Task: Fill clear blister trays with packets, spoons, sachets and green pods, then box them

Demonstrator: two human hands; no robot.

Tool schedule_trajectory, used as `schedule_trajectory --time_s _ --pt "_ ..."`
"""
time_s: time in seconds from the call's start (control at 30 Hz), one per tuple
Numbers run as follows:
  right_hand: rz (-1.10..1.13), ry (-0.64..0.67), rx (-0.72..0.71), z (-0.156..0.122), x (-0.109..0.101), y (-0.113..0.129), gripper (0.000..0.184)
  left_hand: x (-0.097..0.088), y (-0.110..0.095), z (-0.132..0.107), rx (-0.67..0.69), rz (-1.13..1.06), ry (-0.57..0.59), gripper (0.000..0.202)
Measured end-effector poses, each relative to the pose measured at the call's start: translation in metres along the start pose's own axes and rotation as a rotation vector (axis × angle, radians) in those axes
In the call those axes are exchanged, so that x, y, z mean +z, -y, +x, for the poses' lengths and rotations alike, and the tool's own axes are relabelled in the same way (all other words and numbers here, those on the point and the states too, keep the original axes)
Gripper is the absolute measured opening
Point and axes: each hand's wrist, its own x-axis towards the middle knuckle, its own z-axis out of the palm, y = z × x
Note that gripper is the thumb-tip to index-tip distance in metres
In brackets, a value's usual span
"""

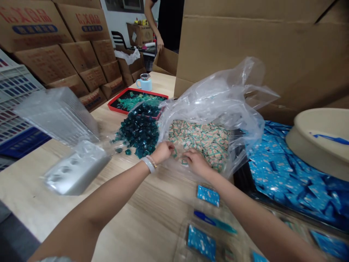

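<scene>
A large clear plastic bag (207, 96) lies spread open, filled with small flat pieces (203, 136) patterned in peach, white and green. My left hand (163, 152) is at the bag's near left edge, its thumb and fingers pinched together. Just to the right, over the near part of the pieces, is my right hand (198, 162), with its fingers also drawn together. What either hand pinches is too small and blurred to make out. Beside my left hand lies a heap of dark teal glossy pieces (141, 129), partly on clear plastic.
A red-rimmed tray (116, 105) and light-blue mug (145, 83) stand behind. Clear plastic sleeves (77, 167) lie left. Blue packets (275, 160) and a cream basin (308, 145) are right. Nearer lie blue-printed packets (208, 195) and a blue-teal pen-like tool (215, 221). A co-worker's hand (160, 43) touches a carton.
</scene>
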Motion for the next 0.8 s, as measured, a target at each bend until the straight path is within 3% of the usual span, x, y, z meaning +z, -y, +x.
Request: schedule_trajectory --time_s 0.13,0.3,0.63,0.8 --pt "-0.008 0.028 0.024 0.023 0.003 0.003 0.029 0.014 -0.003 0.000 -0.072 0.033 -0.046 0.027" --pt "0.045 0.059 0.034 0.046 0.010 0.007 0.013 0.023 -0.007 -0.004 -0.067 0.072 -0.039 0.016" --pt "0.457 0.001 0.240 0.027 0.008 -0.003 0.007 0.021 -0.003 -0.001 -0.093 -0.232 -0.070 0.015" --pt "0.613 -0.007 0.304 0.028 0.014 -0.002 0.005 0.026 -0.005 0.002 -0.098 -0.457 0.020 0.018"
